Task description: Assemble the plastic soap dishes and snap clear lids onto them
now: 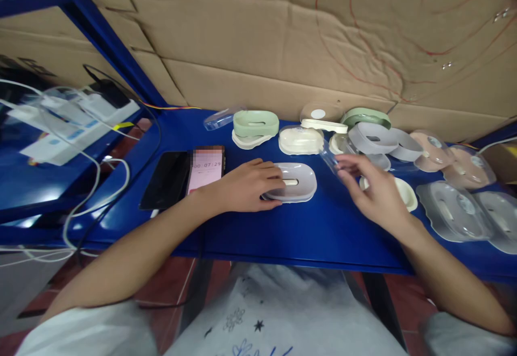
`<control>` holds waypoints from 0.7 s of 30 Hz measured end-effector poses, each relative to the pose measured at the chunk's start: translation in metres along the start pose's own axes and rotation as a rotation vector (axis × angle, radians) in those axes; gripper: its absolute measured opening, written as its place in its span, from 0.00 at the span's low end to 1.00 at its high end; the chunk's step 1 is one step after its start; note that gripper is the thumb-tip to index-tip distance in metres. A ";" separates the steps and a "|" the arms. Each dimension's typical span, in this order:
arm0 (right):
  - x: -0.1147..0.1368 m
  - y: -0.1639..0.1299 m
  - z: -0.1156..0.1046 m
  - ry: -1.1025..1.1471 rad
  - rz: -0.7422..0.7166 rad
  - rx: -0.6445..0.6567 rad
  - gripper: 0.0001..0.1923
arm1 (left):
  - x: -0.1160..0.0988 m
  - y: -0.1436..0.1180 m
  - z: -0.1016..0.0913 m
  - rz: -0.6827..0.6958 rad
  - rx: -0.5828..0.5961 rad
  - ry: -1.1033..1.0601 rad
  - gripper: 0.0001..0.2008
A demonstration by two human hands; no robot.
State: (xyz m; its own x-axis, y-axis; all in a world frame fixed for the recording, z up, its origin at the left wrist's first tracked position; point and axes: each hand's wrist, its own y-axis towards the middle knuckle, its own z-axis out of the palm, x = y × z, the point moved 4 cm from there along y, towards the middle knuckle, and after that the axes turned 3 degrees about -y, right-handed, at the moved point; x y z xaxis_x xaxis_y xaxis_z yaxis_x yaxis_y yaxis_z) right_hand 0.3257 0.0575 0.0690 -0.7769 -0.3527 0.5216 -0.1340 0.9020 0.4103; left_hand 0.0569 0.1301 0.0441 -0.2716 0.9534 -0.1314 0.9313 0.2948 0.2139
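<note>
On the blue table my left hand (258,185) is closed around the left end of a pale grey oval soap dish (307,183). The dish lies flat, with a slot in its middle, and my palm covers its left part. Further right, my right hand (374,189) pinches a clear plastic lid (329,158) between thumb and fingers, tilted above the table. Behind the lid sits a cream soap dish (301,141). A green soap dish (256,124) rests on a white base at the back, and another clear lid (222,119) lies to its left.
Several grey, pink and clear-lidded dishes (456,210) crowd the right side. A phone showing a timer (207,166) and a black tablet-like device (165,179) lie left of my left hand. White cables and a power strip (81,130) occupy the far left. Cardboard (250,38) stands behind.
</note>
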 end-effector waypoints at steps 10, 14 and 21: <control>-0.041 0.008 0.035 0.568 0.374 0.096 0.23 | -0.004 -0.001 -0.007 -0.017 -0.213 0.045 0.27; -0.037 0.004 0.048 0.293 0.212 0.124 0.33 | 0.009 -0.001 0.003 -0.126 -0.197 -0.118 0.45; -0.009 0.000 0.051 0.007 -0.180 0.227 0.30 | 0.018 -0.002 0.023 -0.204 -0.113 -0.438 0.53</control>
State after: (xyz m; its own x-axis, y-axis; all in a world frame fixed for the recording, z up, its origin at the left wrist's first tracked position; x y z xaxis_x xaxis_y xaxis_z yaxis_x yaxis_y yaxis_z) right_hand 0.3009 0.0730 0.0258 -0.7237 -0.5134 0.4611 -0.4043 0.8570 0.3196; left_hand 0.0560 0.1449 0.0189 -0.2952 0.7660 -0.5710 0.8313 0.5005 0.2417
